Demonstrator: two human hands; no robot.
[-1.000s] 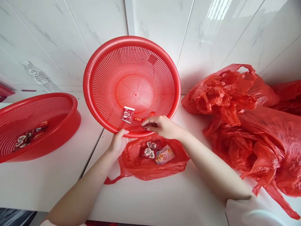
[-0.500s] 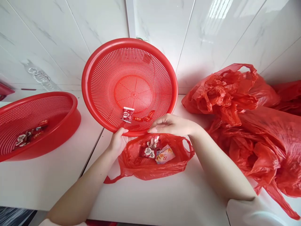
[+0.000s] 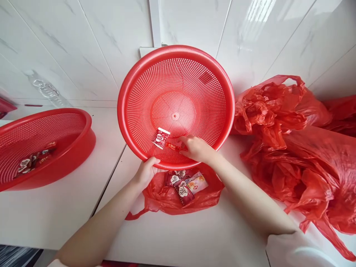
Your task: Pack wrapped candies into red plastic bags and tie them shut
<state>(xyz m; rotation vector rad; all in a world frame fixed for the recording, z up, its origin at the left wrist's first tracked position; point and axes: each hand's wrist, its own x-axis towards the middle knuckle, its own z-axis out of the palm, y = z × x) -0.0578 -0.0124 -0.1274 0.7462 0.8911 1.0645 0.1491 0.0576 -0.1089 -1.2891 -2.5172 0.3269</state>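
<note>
My left hand (image 3: 148, 171) grips the near rim of a round red plastic basket (image 3: 191, 79), thumb over the edge. The basket is tilted so its inside faces me. Inside it, my right hand (image 3: 196, 149) has thumb and forefinger closed around the right end of a small orange-red packet (image 3: 171, 146). Just left of that lies a dark red and white wrapped snack (image 3: 161, 138). Below the basket's rim, a red plastic bag (image 3: 160, 202) lies open on the table, holding dark red snack packets (image 3: 183, 191) and a pale floral packet (image 3: 197, 183).
A second red basket (image 3: 80, 146) with several packets (image 3: 36, 159) stands on the left. Filled red plastic bags (image 3: 328, 167) are piled at the right. A clear plastic bottle (image 3: 47, 89) lies by the tiled wall (image 3: 189, 22) behind the white table (image 3: 222, 237).
The basket has shifted right and slightly toward me, over the bag's far edge. My right hand has gone from above the bag into the basket. Another dark red packet now shows in the bag.
</note>
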